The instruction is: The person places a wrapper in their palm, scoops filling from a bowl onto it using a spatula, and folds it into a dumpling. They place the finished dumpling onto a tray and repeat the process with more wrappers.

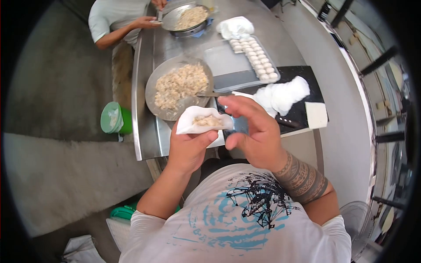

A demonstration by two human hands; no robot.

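Curled up from beneath, left fingers point(209, 136) closed around a white dough wrapper point(193, 125), cradling it open in the left hand point(188, 147) at chest height, over the near edge of a steel table point(144, 131). In the wrapper's hollow, a small mound of pale filling point(207, 120). Edges not yet folded or pinched.

Just to the right, right hand point(254, 136) bent in a loose claw, fingertips point(239, 103) and thumb apart, holding nothing, close to the wrapper's rim but not clearly touching it.

Judged from this: filling done, sealing about to begin. Calls for bringing the right thumb and fingers onto the rim and pinching the edges together without squeezing the filling out.

Farther out: a round metal pan point(151, 87) heaped with the same mix, a utensil handle point(210, 94) resting on its rim. Beyond, a clear tray point(219, 61) with rows of finished dumplings point(258, 59). On a black board point(307, 74), a pile of fresh wrappers point(285, 94). At the table's far end, another person's hand point(144, 22) beside a second pan point(175, 17).
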